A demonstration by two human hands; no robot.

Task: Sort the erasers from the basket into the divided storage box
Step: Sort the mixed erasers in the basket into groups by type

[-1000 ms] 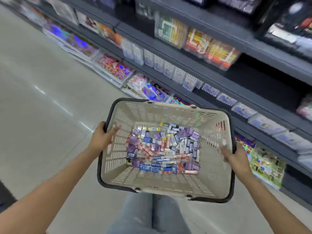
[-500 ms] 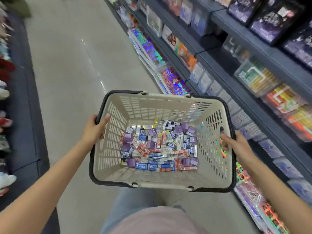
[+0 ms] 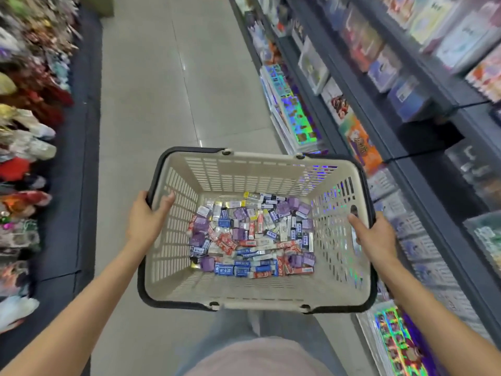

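Beige slotted basket (image 3: 257,175) held over an aisle floor (image 3: 162,90) — left hand (image 3: 147,221) and right hand (image 3: 375,237) grip opposite rims; wrapped erasers (image 3: 252,237) heaped inside; stocked shelves (image 3: 406,104) alongside.

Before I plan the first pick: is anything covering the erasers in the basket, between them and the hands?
Nothing visible covers the erasers; the basket is open-topped. But the left hand and right hand both grip its rim.
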